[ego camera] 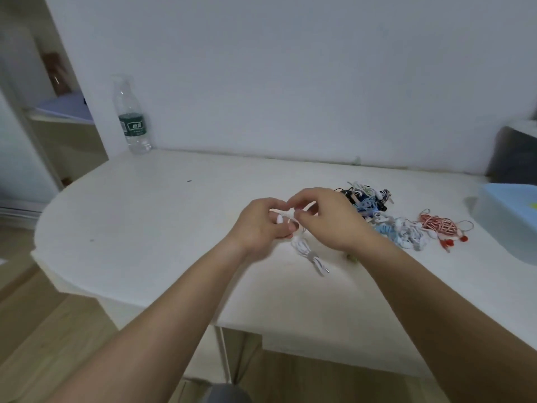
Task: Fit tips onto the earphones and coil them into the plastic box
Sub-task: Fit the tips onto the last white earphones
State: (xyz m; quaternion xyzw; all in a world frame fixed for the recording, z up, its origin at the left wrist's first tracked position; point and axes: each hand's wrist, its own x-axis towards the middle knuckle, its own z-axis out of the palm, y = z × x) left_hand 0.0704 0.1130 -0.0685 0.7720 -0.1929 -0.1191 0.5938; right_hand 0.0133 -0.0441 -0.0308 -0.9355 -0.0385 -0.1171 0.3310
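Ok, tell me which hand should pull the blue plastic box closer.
Right, probably: the blue plastic box sits far right, nearer the right hand; the left hand grips the white earphones.

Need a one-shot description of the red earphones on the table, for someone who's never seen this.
On the white table, look at the far right for the light blue plastic box. Just left of it lies a loose coil, the red earphones. They are the only red set; the neighbours are white, blue and black.
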